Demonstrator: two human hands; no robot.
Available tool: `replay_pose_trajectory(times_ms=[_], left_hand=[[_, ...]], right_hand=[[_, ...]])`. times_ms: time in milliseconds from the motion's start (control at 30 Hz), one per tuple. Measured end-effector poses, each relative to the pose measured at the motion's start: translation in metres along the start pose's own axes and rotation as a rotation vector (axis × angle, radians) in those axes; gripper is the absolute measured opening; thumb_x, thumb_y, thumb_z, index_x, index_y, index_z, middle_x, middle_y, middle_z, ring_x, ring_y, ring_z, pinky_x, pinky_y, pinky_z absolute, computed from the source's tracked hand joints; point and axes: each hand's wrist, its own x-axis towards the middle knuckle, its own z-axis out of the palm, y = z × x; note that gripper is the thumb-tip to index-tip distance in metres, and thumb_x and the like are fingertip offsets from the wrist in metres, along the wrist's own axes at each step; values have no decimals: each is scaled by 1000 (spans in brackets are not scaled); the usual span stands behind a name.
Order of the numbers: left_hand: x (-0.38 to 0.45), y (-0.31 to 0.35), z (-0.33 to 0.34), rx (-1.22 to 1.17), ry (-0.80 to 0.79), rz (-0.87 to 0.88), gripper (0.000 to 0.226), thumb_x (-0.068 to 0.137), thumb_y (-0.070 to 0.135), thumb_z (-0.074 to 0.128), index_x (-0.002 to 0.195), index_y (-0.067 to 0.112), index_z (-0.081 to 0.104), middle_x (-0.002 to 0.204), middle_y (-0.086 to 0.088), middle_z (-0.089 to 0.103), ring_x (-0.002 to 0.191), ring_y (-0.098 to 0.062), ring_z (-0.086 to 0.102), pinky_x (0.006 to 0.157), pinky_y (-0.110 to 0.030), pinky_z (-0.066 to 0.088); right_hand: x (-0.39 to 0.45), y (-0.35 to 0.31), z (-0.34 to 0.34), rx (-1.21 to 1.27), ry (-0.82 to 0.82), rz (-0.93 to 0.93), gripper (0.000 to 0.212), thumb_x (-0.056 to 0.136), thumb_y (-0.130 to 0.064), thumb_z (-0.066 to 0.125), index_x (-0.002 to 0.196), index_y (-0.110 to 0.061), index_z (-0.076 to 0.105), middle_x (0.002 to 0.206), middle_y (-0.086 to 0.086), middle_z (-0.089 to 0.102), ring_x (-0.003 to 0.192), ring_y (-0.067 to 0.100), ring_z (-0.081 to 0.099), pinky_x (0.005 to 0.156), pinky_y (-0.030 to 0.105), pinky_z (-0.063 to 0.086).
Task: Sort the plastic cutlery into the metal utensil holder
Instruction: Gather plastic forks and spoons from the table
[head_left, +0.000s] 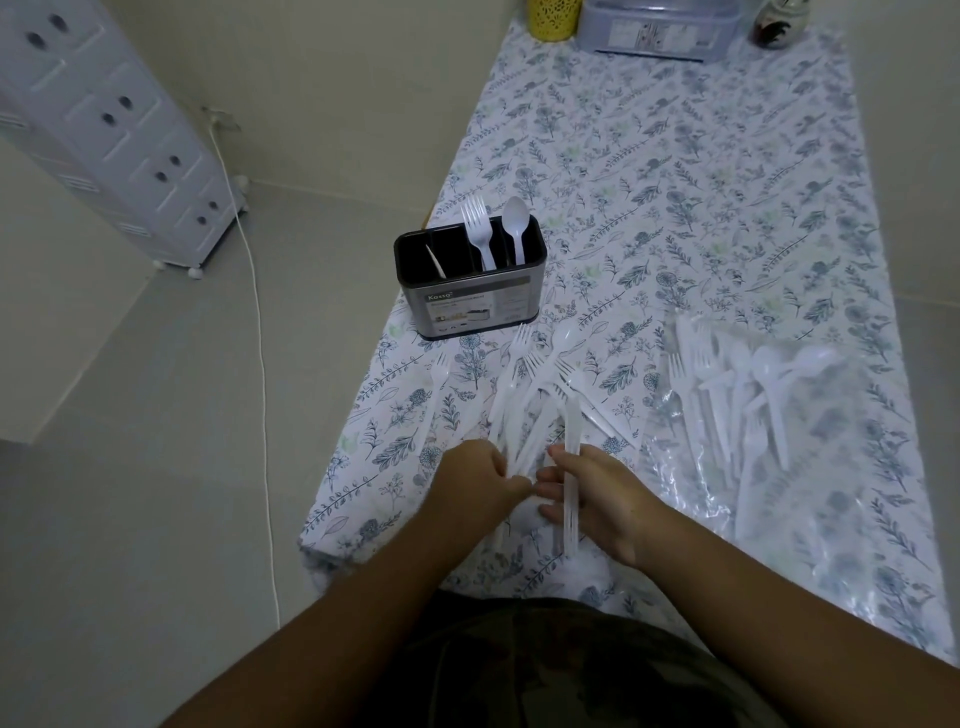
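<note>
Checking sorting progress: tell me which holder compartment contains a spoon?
The rightmost compartment of the metal utensil holder has the white plastic spoon; forks stand left of it.

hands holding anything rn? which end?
Both. Left hand grips a fanned bunch of white plastic forks at the handle ends, tines pointing away. Right hand holds long white cutlery pieces around mid-handle.

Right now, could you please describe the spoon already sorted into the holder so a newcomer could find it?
On the floral tablecloth stands a metal utensil holder. Its rightmost compartment holds one upright white plastic spoon, beside the forks.
</note>
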Motion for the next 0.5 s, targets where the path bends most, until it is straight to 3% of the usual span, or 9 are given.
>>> replay_pose_trajectory(times_ms=[67, 133, 233, 333, 400, 500], left_hand=[[-11, 6, 3, -102, -31, 10, 32, 73, 39, 78, 80, 10, 66, 70, -1, 66, 60, -6, 57, 52, -25, 45], [-16, 10, 6, -139, -76, 51, 24, 80, 35, 76, 90, 14, 69, 73, 6, 66, 67, -5, 62, 56, -16, 46], [-17, 12, 7, -165, -106, 192, 13, 86, 26, 69, 94, 16, 72, 80, 4, 71, 71, -6, 67, 67, -27, 56], [-11, 7, 4, -139, 41, 197, 14, 91, 19, 60, 98, 14, 71, 85, 3, 71, 72, -6, 65, 66, -22, 54], [1, -3, 4, -17, 123, 169, 11, 92, 19, 58, 97, 12, 65, 88, 0, 64, 77, -12, 60, 68, -27, 50], [16, -16, 7, 147, 78, 93, 21, 93, 31, 61, 104, 14, 57, 96, -2, 59, 88, -18, 56, 73, -30, 47]], right_hand=[[0, 1, 3, 35, -54, 14, 27, 100, -25, 62, 116, -3, 59, 105, 16, 68, 92, 30, 72, 88, 49, 59], [0, 4, 4, 29, -67, 21, 36, 99, -27, 64, 122, 0, 57, 115, 23, 71, 97, 35, 74, 73, 43, 61], [-1, 5, 3, -21, -63, 20, 31, 102, -26, 59, 122, -2, 59, 111, 21, 75, 95, 31, 76, 66, 40, 61], [0, 2, 1, -18, -45, 13, 28, 104, -27, 56, 122, -6, 60, 104, 17, 75, 87, 31, 75, 70, 46, 62], [2, 2, -1, -23, 31, 0, 27, 104, -29, 54, 123, -10, 57, 92, 12, 66, 68, 22, 63, 60, 37, 56], [4, 3, -5, -14, 98, 4, 23, 105, -29, 49, 121, -14, 56, 81, 8, 56, 56, 17, 48, 51, 31, 44]])
